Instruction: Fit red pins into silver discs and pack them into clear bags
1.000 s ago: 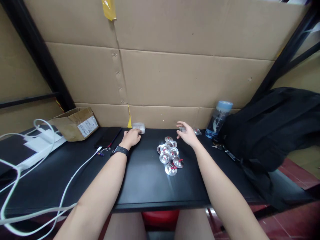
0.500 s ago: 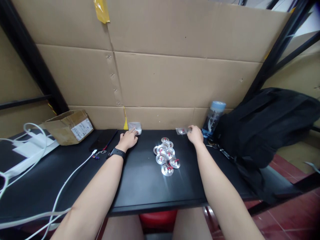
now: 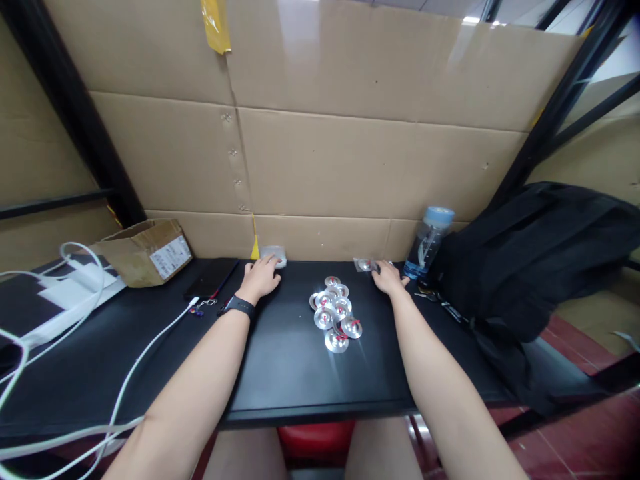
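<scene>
My left hand (image 3: pixel 261 276) lies palm down at the back of the table, fingers spread, fingertips on a small clear plastic bag (image 3: pixel 280 254) by the cardboard wall. What that bag contains is hard to make out. At the back right, my right hand (image 3: pixel 389 277) rests palm down with fingers apart, its fingertips at the edge of another clear bag (image 3: pixel 365 265) with a shiny round disc inside. Between my arms lies a loose pile of several silver, cymbal-shaped metal discs (image 3: pixel 325 317) with bits of red cord. Some discs overlap others.
Cardboard panels (image 3: pixel 325 173) stand behind the black table (image 3: pixel 280 373). To the left are an open cardboard box (image 3: pixel 135 260), a dark phone-like slab (image 3: pixel 210 277) and white cables (image 3: pixel 127 373). To the right stand a water bottle (image 3: pixel 427 243) and a black backpack (image 3: pixel 530 260), with keys (image 3: pixel 425 293) beside them.
My right hand's fingers have spread wider beside the bag. My left hand stays at its bag, slightly lower over it. The view has shifted a little; the disc pile looks unchanged.
</scene>
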Action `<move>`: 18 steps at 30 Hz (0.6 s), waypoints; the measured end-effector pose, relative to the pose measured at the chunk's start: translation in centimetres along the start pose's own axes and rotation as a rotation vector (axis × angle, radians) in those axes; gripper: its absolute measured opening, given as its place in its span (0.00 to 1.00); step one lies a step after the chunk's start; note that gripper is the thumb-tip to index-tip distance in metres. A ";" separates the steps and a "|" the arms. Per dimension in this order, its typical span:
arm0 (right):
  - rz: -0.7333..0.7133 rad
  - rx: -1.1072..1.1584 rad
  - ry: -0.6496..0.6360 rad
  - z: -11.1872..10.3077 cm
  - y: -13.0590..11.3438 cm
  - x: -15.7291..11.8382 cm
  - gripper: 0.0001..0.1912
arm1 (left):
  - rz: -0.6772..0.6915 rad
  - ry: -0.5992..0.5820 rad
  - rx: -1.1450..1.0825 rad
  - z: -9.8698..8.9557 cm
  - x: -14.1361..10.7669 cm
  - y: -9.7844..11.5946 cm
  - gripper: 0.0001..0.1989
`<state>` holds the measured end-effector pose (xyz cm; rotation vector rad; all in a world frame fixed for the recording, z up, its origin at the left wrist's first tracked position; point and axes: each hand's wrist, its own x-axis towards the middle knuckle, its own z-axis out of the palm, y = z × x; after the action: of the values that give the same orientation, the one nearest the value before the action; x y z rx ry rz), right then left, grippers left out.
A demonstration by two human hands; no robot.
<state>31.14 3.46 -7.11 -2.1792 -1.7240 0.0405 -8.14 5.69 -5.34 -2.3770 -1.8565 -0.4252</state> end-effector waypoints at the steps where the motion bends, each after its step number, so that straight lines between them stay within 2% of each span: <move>1: 0.024 0.015 -0.006 -0.1 -0.1 0.0 0.26 | -0.002 0.001 -0.001 -0.1 -0.1 0.1 0.26; 8: 0.125 0.001 -0.005 -0.9 -0.4 -0.2 0.21 | -0.010 0.040 -0.013 -0.7 -0.6 0.3 0.24; 13: 0.212 0.017 -0.007 -1.1 0.1 -0.5 0.23 | -0.021 0.071 -0.025 -0.7 -0.6 0.4 0.21; 16: 0.244 0.060 0.086 -1.5 0.2 -0.6 0.20 | 0.012 0.067 -0.042 -0.9 -0.7 0.6 0.20; 18: 0.160 0.166 0.165 -1.8 -0.3 -0.7 0.18 | 0.055 0.071 -0.065 -1.0 -0.7 0.9 0.18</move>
<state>31.16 2.42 -5.45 -2.1286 -1.4037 0.0417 -7.63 4.57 -4.49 -2.4138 -1.7690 -0.5653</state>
